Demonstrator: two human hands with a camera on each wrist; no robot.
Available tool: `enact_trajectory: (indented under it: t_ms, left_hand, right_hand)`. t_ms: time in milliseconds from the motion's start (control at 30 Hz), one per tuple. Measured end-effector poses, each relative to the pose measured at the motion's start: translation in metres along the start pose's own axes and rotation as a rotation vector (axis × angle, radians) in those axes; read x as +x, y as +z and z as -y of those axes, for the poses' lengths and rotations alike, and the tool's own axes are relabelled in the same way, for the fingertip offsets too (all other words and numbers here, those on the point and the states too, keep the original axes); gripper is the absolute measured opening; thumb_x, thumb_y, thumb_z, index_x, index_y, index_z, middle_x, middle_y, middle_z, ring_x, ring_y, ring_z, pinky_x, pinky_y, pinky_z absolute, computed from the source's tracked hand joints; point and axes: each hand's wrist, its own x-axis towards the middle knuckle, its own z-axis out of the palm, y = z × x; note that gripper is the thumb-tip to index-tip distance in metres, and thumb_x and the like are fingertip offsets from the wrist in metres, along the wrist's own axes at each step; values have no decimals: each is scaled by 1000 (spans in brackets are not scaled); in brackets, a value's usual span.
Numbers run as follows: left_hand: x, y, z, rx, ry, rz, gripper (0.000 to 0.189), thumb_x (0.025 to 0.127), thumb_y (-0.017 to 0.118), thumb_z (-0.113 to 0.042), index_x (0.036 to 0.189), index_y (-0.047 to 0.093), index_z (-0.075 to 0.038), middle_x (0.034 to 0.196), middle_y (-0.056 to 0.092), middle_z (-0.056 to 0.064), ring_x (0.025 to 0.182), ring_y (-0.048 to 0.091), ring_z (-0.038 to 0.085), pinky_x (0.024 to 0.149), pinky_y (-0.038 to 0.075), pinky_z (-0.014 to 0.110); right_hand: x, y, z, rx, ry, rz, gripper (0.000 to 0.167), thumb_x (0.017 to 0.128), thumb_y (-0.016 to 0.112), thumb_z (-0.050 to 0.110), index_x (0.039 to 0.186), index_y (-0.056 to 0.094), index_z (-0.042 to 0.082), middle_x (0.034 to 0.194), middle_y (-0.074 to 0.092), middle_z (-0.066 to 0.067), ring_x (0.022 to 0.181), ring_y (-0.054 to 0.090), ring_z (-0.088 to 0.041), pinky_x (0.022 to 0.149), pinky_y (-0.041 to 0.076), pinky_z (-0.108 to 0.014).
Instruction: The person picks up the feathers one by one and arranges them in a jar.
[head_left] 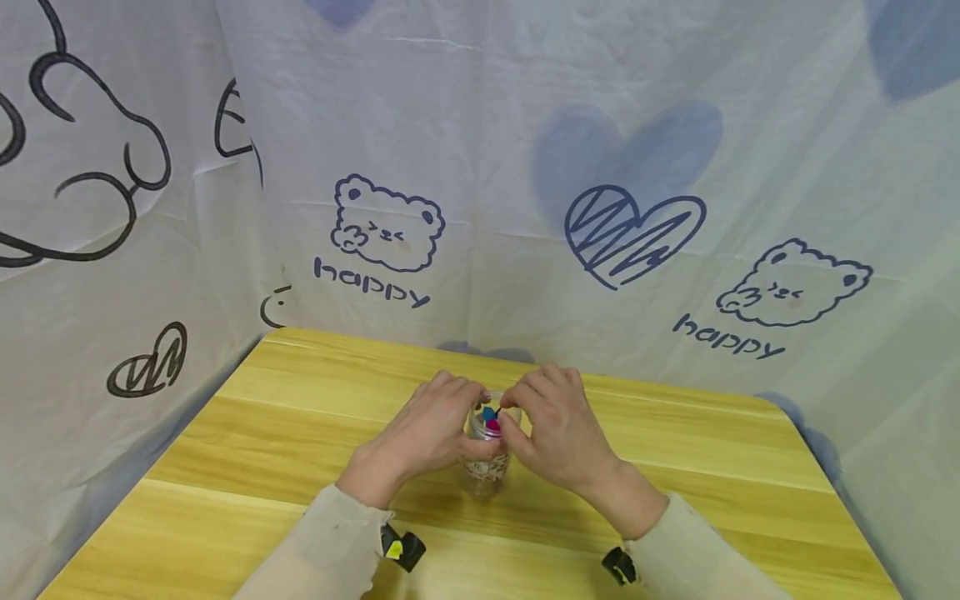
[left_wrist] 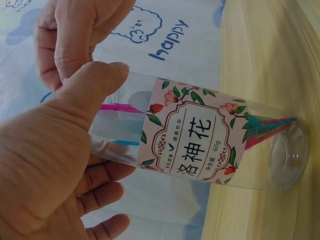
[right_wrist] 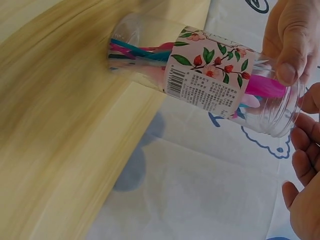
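Observation:
A clear plastic jar (left_wrist: 240, 105) with a pink floral label stands upright on the wooden table. Pink and blue plastic spoons (right_wrist: 267, 86) are inside it, bowls toward the mouth and thin handles at the bottom. My left hand (head_left: 427, 425) grips the jar around its upper part, the thumb lying along its near side. Over the open mouth, my right hand (head_left: 558, 425) has its thumb and fingertips brought close together. A small dark bit shows beside those fingertips in the head view; whether they pinch it I cannot tell. In the right wrist view, the right fingers (right_wrist: 304, 150) are at the rim.
Yellow wood-grain table (head_left: 247, 417) extends around the jar on all sides. A white cloth (head_left: 480, 250) printed with bears and hearts hangs along the table's back edge, with more cloth at the left and right. Black straps (head_left: 401, 546) sit at both wrists.

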Motion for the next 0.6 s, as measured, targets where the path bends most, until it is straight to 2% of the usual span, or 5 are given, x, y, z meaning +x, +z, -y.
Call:
enact_trajectory:
  t_ms: [200,400,600]
  left_hand:
    - [0,0,1,-26,-13,12,64,86,79,-61,126,70,-12,125,72,0,109,54,19,97,46,40]
    - [0,1,4,-61,-24,20,65,86,81,-60,130,68,-14,127,71,0,112,54,20,103,45,43]
    - [0,1,4,-60,-30,29,67,86,81,-61,131,67,-13,130,70,1,117,54,22,106,44,43]
  right_hand:
    - [-2,0,-1,5,15,9,14,90,72,24,91,71,10,90,68,0,90,58,-23,79,39,-41]
    - [-4,0,0,26,-21,-4,13,91,70,17,99,79,11,94,68,-1,92,57,-23,79,39,-42]
    - [-6,0,1,47,-90,67,20,88,63,12,85,82,17,94,64,1,91,51,-21,82,39,-42]
